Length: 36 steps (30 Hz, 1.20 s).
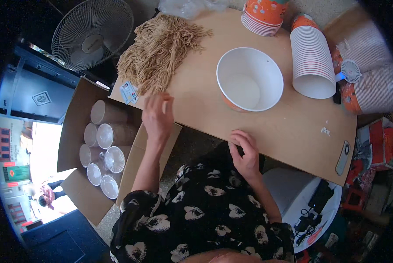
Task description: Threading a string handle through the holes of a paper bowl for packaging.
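You seem poised at tan strands (161,50) | left hand (155,118) curled beside them, right hand (246,154) half-curled near bench (288,131) edge; can't tell if pinching | strands, white-lined tub (245,90) on bench | next likely needs wider grasp

Daylight glares through an open doorway (47,147) beside a blue door (28,90), as a tan-topped table (292,136) stands near a grey wall (325,13), speckled floor (104,230) showing at lower left.
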### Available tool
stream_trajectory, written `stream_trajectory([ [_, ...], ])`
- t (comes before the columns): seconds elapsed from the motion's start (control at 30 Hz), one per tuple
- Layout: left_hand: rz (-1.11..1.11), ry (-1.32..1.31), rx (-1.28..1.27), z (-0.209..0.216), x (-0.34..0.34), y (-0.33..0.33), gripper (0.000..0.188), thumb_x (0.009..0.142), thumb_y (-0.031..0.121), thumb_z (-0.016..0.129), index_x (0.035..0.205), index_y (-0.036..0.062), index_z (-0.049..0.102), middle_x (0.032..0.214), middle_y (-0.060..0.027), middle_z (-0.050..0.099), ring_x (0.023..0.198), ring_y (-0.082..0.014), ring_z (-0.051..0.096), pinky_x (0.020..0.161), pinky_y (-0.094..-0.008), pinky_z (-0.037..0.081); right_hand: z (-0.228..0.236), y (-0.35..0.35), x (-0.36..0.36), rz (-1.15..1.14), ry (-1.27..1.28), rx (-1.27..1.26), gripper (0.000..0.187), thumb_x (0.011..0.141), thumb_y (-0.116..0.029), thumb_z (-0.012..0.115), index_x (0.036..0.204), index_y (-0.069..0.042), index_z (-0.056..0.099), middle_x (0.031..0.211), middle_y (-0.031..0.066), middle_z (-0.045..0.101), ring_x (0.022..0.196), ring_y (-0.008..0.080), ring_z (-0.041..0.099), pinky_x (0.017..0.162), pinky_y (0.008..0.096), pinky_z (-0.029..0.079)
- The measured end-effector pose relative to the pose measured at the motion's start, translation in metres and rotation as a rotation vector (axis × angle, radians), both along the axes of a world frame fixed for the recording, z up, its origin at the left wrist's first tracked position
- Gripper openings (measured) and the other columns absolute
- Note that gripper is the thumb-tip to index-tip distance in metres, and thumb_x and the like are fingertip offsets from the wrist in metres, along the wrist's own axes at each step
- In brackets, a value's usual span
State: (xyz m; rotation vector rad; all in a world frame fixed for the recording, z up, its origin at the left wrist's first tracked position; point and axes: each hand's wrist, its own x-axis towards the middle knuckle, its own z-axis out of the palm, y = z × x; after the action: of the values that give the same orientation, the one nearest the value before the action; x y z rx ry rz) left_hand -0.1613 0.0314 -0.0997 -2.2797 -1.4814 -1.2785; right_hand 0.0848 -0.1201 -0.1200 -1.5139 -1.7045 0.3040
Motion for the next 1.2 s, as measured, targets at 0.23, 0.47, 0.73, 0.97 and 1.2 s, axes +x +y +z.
stream_trajectory([
  [0.23,-0.282,-0.266,-0.504,0.000,0.056,-0.071,0.011,0.086,0.006,0.071,0.094,0.0049,0.064,0.079,-0.0110,0.068,0.065,-0.0244,0.068,0.057,-0.0350,0.053,0.004,0.021,-0.008,0.251,1.027,-0.562,0.032,0.104,-0.022,0.054,0.116,0.005,0.063,0.109,0.0099,0.069,0.095,0.0153,0.067,0.084,0.0282,0.055],
  [0.47,-0.902,-0.111,-0.708,-0.002,0.067,-0.111,0.010,0.086,0.009,0.072,0.093,0.0048,0.068,0.080,-0.0125,0.069,0.070,-0.0279,0.069,0.062,-0.0349,0.055,0.006,0.028,0.002,0.221,1.530,-0.658,0.025,0.104,-0.023,0.052,0.104,0.000,0.062,0.080,-0.0001,0.055,0.073,0.0099,0.053,0.067,0.0268,0.046],
  [0.73,-1.038,0.233,-1.014,-0.034,0.060,-0.113,0.009,0.089,0.018,0.065,0.091,0.0090,0.065,0.079,-0.0105,0.067,0.077,-0.0325,0.067,0.066,-0.0423,0.054,0.027,0.004,0.045,-0.071,1.410,-0.245,0.024,0.104,-0.025,0.053,0.098,-0.003,0.060,0.067,-0.0056,0.040,0.056,0.0029,0.035,0.051,0.0196,0.028],
  [0.97,-1.177,0.240,-1.036,-0.043,0.076,-0.116,0.012,0.088,0.019,0.067,0.094,0.0084,0.068,0.085,-0.0108,0.068,0.082,-0.0331,0.067,0.069,-0.0421,0.055,0.053,0.004,0.052,-0.101,1.132,-0.164,0.024,0.104,-0.020,0.051,0.100,0.000,0.064,0.062,-0.0079,0.038,0.053,0.0008,0.031,0.047,0.0196,0.024],
  [1.2,-0.999,-0.365,-1.207,0.009,0.096,-0.083,0.026,0.090,0.010,0.072,0.113,-0.0007,0.068,0.106,-0.0095,0.071,0.094,-0.0157,0.068,0.081,-0.0292,0.055,0.067,-0.018,0.049,0.006,0.695,-0.210,0.022,0.101,-0.015,0.056,0.099,0.001,0.070,0.065,-0.0086,0.050,0.057,-0.0006,0.038,0.050,0.0185,0.028],
])
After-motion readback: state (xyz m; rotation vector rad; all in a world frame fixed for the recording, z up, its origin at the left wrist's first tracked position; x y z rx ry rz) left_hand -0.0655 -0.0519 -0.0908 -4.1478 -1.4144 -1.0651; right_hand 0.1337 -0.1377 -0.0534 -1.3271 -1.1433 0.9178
